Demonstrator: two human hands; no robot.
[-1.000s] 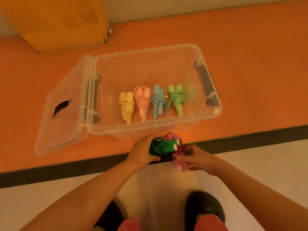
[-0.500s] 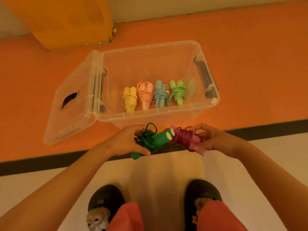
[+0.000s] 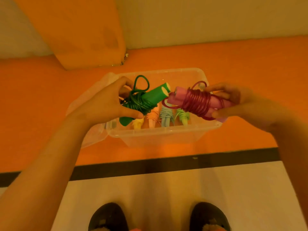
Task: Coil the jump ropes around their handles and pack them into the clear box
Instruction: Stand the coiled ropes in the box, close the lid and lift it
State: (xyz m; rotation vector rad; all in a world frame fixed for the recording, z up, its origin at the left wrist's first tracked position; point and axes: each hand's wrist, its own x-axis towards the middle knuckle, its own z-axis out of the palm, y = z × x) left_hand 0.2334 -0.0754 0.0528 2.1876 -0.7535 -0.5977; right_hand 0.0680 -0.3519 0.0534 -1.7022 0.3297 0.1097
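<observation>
Four jump ropes are already lying in the clear box (image 3: 163,131), each one wound around its handles. From left to right they are the yellow rope (image 3: 139,123), the peach rope (image 3: 153,117), the blue rope (image 3: 165,115) and the light green rope (image 3: 183,116). They are sitting side by side near the near wall of the box. The lid (image 3: 94,139) is lying at the left side of the box, so the box is open.

Two more ropes are coiled too, but they are not in the box yet. They are being held up in the air over it. So I think most of the job is done, and putting these two in is what is left.

The left hand (image 3: 103,104) is gripping the dark green rope (image 3: 150,99). Its thumb (image 3: 133,115) is pressing on the near side of the coil, and its fingers (image 3: 126,82) are curling around the far side. One loop of green cord is sticking up.

The right hand (image 3: 240,100) is gripping the dark pink rope (image 3: 196,100). Its thumb is pushing on the near side and its fingers are bending over the far side. The ends of the two bundles are almost touching in the middle.
</observation>
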